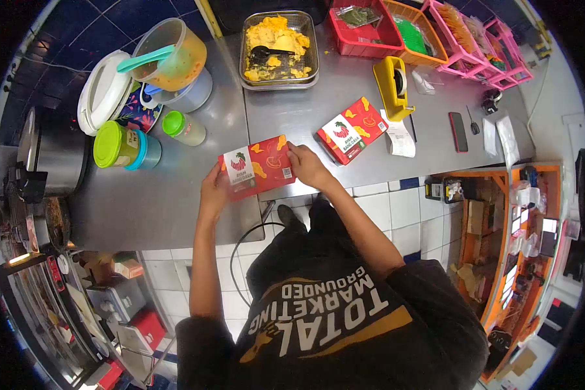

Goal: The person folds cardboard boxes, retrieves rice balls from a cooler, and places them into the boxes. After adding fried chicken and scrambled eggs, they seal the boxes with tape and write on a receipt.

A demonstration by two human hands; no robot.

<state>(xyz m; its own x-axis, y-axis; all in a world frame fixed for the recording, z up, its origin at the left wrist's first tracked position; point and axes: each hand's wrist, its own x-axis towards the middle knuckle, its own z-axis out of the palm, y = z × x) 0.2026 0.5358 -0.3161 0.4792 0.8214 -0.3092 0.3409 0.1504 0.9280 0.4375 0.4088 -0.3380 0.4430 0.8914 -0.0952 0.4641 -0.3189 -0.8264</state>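
A red and white food box is held between my two hands near the front edge of the steel table. My left hand grips its left end, and my right hand has closed on its right end. To the right, a second red box of the same print lies on the table, not touched by either hand. Beside that box is a printed paper slip, with a yellow tape dispenser just behind.
Behind the hands stands a wire basket of yellow food with a black utensil. Tubs and lidded jars occupy the left. Colored baskets line the back right; a phone lies at right. An orange shelf stands below.
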